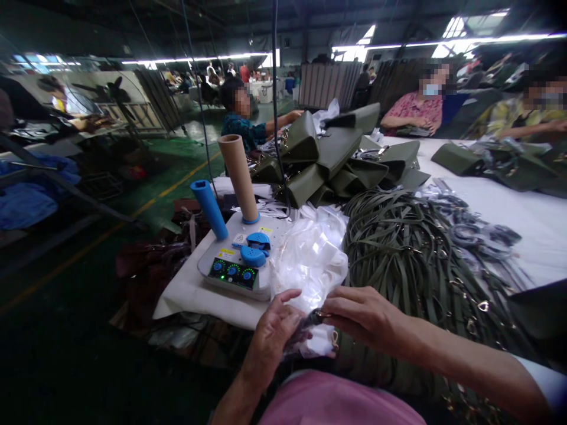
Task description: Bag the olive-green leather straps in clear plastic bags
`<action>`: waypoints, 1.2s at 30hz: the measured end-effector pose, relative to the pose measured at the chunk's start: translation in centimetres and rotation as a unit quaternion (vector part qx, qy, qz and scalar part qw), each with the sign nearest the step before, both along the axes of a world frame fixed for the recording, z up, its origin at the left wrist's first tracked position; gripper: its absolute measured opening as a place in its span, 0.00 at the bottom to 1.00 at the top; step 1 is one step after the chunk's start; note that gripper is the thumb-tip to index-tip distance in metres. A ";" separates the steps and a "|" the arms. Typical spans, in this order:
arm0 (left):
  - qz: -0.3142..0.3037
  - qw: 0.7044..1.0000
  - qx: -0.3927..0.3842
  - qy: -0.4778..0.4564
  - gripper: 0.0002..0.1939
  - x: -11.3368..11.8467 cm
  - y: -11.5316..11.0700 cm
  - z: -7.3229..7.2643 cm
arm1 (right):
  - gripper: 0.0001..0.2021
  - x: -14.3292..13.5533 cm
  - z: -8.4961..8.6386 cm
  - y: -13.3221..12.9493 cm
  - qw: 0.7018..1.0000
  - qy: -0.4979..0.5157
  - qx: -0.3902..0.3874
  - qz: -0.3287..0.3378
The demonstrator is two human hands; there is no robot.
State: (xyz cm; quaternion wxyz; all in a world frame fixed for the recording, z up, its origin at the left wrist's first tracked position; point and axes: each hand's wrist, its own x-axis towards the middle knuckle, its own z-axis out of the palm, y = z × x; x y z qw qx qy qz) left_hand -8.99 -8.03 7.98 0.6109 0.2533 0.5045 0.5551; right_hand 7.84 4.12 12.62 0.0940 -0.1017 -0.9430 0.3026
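Observation:
Low in the head view, in front of my body, my left hand (275, 330) grips a small clear plastic bag (297, 342) between thumb and fingers. A dark strap (315, 317) with a metal fitting lies at the bag's mouth. My right hand (365, 310) pinches the strap end; its fingertips partly hide it, and how far the strap sits inside the bag I cannot tell. Just beyond both hands lies a heap of clear plastic bags (310, 251). Under and beside my right forearm spreads a big pile of olive-green straps (394, 248) with gold-coloured clasps.
Left on the table stands a white machine (266, 277) with blue knobs, a cardboard tube (238, 177) and a blue tube (209, 209). Olive handbags (336, 150) are stacked behind. A black cable (275, 88) hangs down. Co-workers sit across the white table (469, 189).

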 end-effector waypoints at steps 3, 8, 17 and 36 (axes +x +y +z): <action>-0.049 0.996 0.010 0.075 0.15 -0.5 0.0 0.4 | 0.12 -0.2 0.2 0.2 0.995 -0.001 -0.077 -0.064; -0.064 0.959 0.036 0.275 0.11 -0.9 -0.1 1.0 | 0.16 -1.0 0.3 0.9 0.921 -0.047 -0.340 -0.181; -0.026 0.826 0.220 0.519 0.06 0.5 0.2 0.5 | 0.17 -1.3 -0.2 -0.1 0.871 -0.090 -0.423 -0.232; -0.107 0.894 0.097 0.425 0.17 0.4 0.8 2.0 | 0.18 -1.3 -0.6 0.3 0.875 -0.042 -0.445 -0.184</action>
